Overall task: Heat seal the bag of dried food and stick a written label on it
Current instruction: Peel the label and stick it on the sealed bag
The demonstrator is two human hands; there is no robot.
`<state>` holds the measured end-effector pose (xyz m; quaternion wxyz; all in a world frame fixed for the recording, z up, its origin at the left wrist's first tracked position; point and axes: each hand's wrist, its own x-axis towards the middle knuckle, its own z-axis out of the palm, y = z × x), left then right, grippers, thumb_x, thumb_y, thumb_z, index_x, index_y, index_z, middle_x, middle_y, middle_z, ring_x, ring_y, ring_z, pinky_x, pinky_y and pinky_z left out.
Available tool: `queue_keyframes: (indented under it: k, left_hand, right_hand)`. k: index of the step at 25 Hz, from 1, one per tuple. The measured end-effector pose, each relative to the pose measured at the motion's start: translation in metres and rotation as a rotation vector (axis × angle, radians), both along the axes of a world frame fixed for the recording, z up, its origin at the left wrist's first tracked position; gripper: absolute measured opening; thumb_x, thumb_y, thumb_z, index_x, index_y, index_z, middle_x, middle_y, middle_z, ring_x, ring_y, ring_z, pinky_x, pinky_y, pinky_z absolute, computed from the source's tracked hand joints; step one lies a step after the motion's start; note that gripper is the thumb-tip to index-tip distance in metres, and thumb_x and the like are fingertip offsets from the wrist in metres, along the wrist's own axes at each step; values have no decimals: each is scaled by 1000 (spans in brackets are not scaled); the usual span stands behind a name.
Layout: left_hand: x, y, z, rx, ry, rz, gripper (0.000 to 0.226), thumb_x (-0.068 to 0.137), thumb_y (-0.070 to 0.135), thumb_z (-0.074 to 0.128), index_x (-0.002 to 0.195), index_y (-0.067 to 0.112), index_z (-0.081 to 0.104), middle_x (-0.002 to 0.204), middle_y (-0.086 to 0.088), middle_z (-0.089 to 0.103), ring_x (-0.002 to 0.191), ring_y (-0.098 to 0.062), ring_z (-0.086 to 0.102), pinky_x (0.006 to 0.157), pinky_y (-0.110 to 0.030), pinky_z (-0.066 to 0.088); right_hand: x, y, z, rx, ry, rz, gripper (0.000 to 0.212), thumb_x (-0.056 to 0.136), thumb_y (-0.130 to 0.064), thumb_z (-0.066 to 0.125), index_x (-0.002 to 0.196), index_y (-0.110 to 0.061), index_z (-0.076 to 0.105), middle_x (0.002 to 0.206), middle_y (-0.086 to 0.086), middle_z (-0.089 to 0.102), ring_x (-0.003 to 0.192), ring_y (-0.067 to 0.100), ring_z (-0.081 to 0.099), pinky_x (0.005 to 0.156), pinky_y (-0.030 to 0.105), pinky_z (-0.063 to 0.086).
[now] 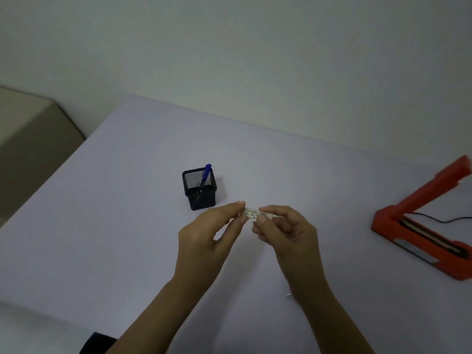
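A small white label [252, 214] with dark writing on it is held above the middle of the table. My left hand [207, 238] pinches its left end between thumb and forefinger. My right hand [286, 231] pinches its right part with thumb and fingertips. A red heat sealer [419, 226] lies at the table's right edge with its arm raised. No bag of dried food is in view.
A black mesh pen holder [200, 190] with a blue pen [205, 175] stands just beyond my left hand. A black cable [444, 221] runs from the sealer. The pale table [102, 226] meets a white wall at the back; a beige cabinet [28, 149] stands left.
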<state>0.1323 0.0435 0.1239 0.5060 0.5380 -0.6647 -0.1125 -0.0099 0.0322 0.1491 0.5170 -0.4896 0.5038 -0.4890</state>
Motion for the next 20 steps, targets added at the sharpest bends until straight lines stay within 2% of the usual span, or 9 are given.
queue_keyframes:
  k: [5,10,14,17,20]
  left_hand:
    - [-2,11,11,-76,-57,23,26,84,23,61,100,6,71,104,-3,69,100,-8,62,88,-16,50]
    - [0,17,18,-108,-66,22,24,83,21,60,95,5,72,107,2,63,103,-9,59,93,-9,44]
    - [-2,18,22,-84,33,93,29,83,25,60,96,2,71,107,0,63,100,-9,60,86,-10,48]
    - [-2,17,23,-90,22,116,29,83,26,59,97,3,71,106,1,62,101,-11,59,89,-15,48]
    - [-3,19,22,-122,1,109,25,83,22,60,95,4,72,105,2,62,101,-9,59,92,-11,45]
  right_hand:
    - [0,10,11,-28,-13,8,19,83,-2,61,83,-20,65,70,-9,74,71,15,71,64,17,55]
    - [2,14,16,-46,-5,13,17,83,-4,61,84,-21,65,71,-12,74,72,15,71,64,17,55]
    - [4,15,19,-72,1,7,19,83,-4,61,84,-23,64,71,-16,73,72,13,71,63,15,54]
    - [6,15,19,-84,10,10,19,83,-5,61,83,-23,65,71,-16,73,72,13,71,63,16,54]
    - [8,16,20,-95,13,15,20,83,-5,61,84,-24,64,72,-16,73,72,13,71,64,16,55]
